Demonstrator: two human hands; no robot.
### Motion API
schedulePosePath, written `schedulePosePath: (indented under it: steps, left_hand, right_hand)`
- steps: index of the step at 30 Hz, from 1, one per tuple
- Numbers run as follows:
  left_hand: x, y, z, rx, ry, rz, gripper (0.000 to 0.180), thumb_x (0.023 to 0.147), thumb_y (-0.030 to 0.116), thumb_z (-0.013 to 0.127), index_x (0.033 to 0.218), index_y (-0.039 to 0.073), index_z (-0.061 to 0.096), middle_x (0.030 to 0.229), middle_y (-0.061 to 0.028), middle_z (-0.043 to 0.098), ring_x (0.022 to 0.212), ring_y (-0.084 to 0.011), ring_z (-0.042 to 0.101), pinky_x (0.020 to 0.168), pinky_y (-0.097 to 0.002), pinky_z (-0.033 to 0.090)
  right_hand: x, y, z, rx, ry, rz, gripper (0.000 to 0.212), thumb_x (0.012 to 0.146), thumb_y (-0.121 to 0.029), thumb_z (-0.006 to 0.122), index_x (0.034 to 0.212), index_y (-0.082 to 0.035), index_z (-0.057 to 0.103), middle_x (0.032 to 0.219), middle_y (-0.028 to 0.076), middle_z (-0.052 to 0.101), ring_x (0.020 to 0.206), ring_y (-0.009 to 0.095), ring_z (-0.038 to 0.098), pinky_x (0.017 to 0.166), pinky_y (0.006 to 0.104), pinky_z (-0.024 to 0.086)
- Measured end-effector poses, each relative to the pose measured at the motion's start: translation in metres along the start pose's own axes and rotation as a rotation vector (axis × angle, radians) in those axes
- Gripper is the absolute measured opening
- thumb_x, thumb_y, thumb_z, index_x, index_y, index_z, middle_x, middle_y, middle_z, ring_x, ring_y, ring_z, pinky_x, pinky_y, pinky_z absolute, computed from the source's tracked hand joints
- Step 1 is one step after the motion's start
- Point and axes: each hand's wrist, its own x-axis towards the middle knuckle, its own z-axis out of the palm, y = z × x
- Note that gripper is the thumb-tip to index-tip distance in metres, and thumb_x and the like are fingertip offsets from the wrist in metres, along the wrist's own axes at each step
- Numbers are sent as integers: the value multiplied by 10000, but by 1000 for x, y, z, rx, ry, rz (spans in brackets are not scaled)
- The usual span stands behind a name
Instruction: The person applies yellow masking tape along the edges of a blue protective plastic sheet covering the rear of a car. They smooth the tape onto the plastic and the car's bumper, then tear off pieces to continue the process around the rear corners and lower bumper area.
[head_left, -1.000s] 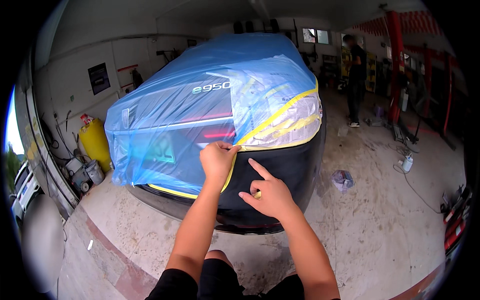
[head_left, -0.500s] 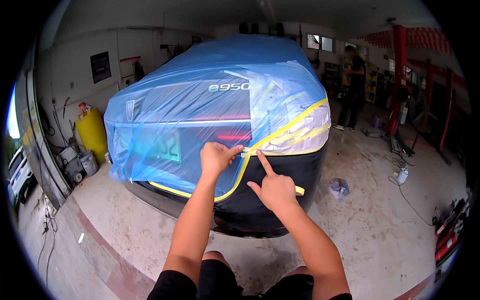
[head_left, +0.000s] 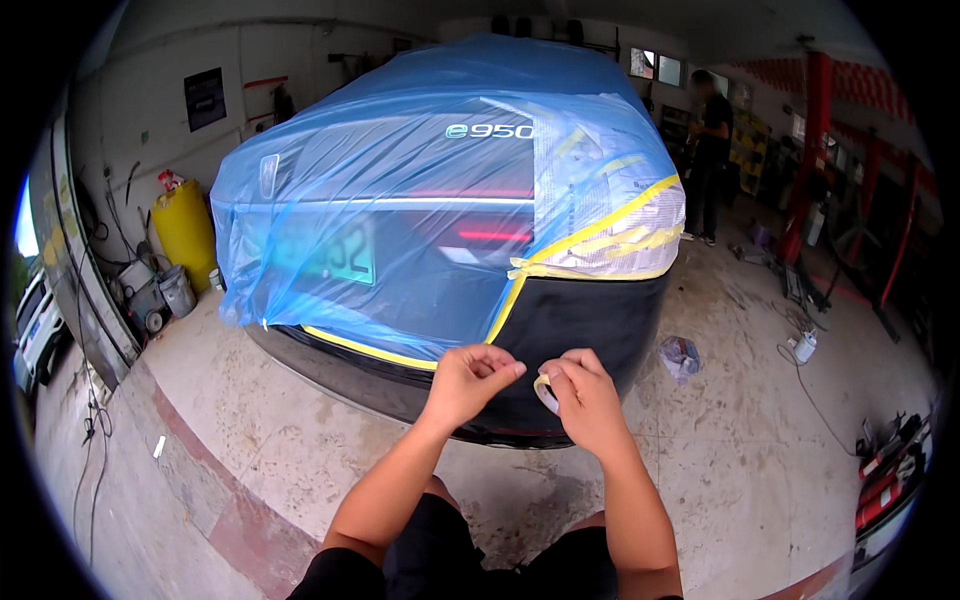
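My right hand [head_left: 588, 402] grips a small roll of yellow masking tape [head_left: 546, 394] in front of the car's bare black bumper [head_left: 595, 325]. To its left, my left hand [head_left: 470, 385] is closed in a pinch, thumb against fingers; whatever it may hold is too small to make out. Both hands are apart from the car. Blue plastic film [head_left: 400, 160] drapes over the car's rear. Printed paper [head_left: 655, 215] covers the right rear corner, crossed by yellow tape strips [head_left: 600, 228]. More yellow tape edges the film along the bumper.
Another person [head_left: 712, 150] in dark clothes stands at the back right, near a red lift post [head_left: 808, 150]. A yellow barrel [head_left: 184, 230] and a grey bucket [head_left: 176, 290] stand left. On the floor at right are a clear plastic bag [head_left: 680, 358] and a white bottle [head_left: 805, 346].
Both hands have come off the taped corner and moved down toward me. My right hand, earlier pointing at the tape, now grips the roll. The view has shifted slightly.
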Motion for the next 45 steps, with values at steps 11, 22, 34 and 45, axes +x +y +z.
schedulePosePath:
  steps: [11, 22, 34, 45]
  left_hand:
    - [-121, -94, 5, -435, -16, -395, 140, 846, -85, 757, 982, -69, 727, 1008, -107, 709, 932, -170, 703, 860, -281, 567]
    - [-152, -129, -14, -343, 76, -440, 66, 861, -52, 754, 924, -58, 734, 920, -63, 665, 866, -167, 681, 814, -279, 553]
    - [-78, -90, -34, -402, 310, -166, 44, 898, -1, 740, 867, -9, 710, 1023, -13, 586, 833, -73, 574, 751, -222, 464]
    - [-36, -106, -20, 610, 519, 279, 145, 741, 125, 862, 818, 96, 744, 1057, -84, 519, 1059, -281, 464, 925, -379, 388]
  right_hand:
    - [-107, 24, 79, 268, -126, 162, 263, 933, -51, 606, 1166, -77, 724, 855, 131, 688, 656, 215, 655, 615, 318, 507]
    - [-128, 28, 111, 350, -291, 186, 773, 927, -43, 617, 1604, -104, 247, 673, 61, 566, 574, 143, 559, 584, 280, 470]
    - [-116, 27, 126, 922, 110, -14, 571, 991, -30, 570, 1493, -14, 298, 811, 102, 668, 688, 125, 608, 707, 266, 520]
    - [-117, 68, 148, 641, 12, 542, 217, 996, -119, 625, 892, 65, 676, 782, 108, 695, 704, 142, 677, 649, 271, 542]
